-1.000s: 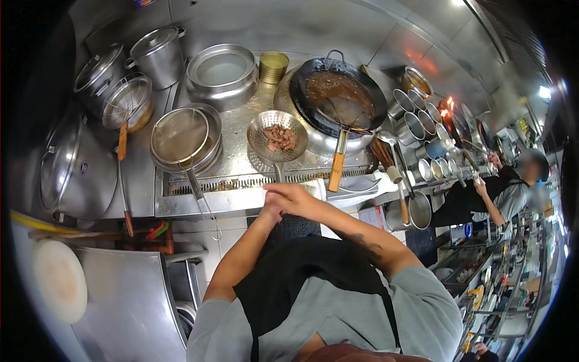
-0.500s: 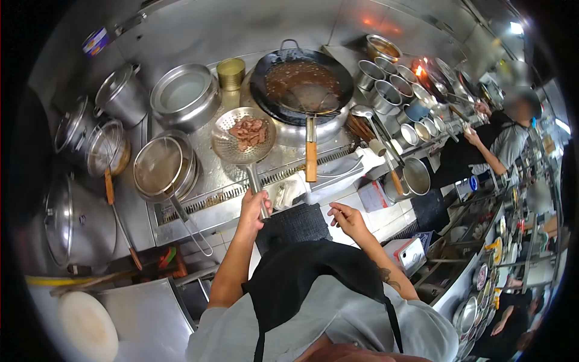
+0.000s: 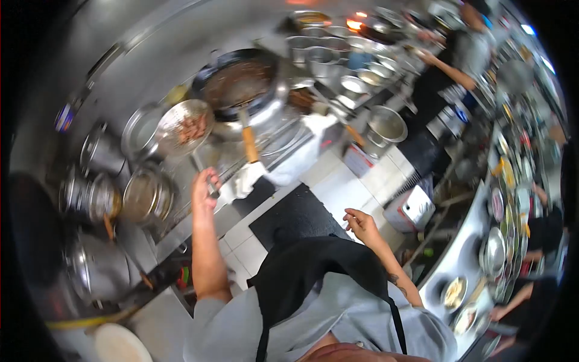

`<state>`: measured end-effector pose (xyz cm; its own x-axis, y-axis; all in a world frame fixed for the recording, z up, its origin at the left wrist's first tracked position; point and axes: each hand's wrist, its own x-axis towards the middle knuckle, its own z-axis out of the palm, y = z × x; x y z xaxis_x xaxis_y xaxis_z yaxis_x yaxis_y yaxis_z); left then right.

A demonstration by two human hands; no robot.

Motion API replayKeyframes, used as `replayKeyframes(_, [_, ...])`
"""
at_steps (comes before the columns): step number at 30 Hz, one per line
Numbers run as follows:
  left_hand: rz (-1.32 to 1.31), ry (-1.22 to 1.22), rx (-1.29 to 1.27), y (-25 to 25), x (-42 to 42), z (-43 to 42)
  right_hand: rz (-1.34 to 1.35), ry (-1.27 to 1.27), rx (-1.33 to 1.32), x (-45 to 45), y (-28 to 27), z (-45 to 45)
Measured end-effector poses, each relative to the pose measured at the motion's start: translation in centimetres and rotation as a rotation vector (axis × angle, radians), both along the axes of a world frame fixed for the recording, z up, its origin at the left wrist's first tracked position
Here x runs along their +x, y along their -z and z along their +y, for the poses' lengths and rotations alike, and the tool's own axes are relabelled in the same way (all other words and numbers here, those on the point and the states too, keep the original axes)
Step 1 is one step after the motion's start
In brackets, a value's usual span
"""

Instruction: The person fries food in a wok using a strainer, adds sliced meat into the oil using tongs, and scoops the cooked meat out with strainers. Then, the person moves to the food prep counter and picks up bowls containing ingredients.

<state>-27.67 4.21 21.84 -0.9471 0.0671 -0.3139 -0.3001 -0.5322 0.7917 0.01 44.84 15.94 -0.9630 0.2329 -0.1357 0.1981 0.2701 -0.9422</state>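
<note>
My left hand (image 3: 205,188) is closed around the handle of a perforated metal strainer ladle (image 3: 169,134). Cooked strips of meat (image 3: 191,128) lie in its bowl. Just right of it, a black wok (image 3: 265,57) of dark liquid sits on the stove, with a wire skimmer (image 3: 249,143) resting in it by its wooden handle. The skimmer's mesh is blurred. In front of my body, over the floor, my right hand (image 3: 362,226) holds nothing, its fingers loosely apart.
Pots, including a lidded one (image 3: 96,265), crowd the left. Metal containers (image 3: 322,60) line the back right, near a flame and a co-worker (image 3: 464,54). A counter with bowls (image 3: 453,292) runs along the right. A black mat (image 3: 295,217) covers part of the tiled floor.
The view has turned to the right and blurred, bringing more floor and the right-hand counter into sight. My left hand still grips the strainer ladle with the meat; my right hand remains free.
</note>
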Motion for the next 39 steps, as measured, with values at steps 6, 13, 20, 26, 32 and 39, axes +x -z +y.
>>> replayKeyframes(6, [-0.065, 0.192, -0.145, -4.4, 9.4, 7.1, 0.09, 0.083, 0.21, 9.7, -2.2, 2.5])
replayKeyframes(13, [-0.159, 0.865, -0.03, -3.7, 19.4, 21.3, 0.113, 0.263, 0.27, 21.7, -2.8, 4.7])
replayKeyframes(20, [-0.262, 1.512, 0.078, -6.6, 31.0, 40.1, 0.081, 0.602, 0.323, 34.2, -2.5, 3.6])
replayKeyframes(26, [0.054, 1.841, -0.072, -8.5, 40.4, 58.1, -0.014, 0.902, 0.363, 39.2, -3.9, -0.1])
replayKeyframes(32, [0.597, 1.784, -0.408, -7.7, 50.1, 71.0, -0.091, 1.103, 0.461, 42.4, -2.1, -3.0])
replayKeyframes(39, [1.414, 1.523, -0.665, -3.9, 53.4, 75.8, -0.182, 1.309, 0.41, 44.3, -1.3, -6.2])
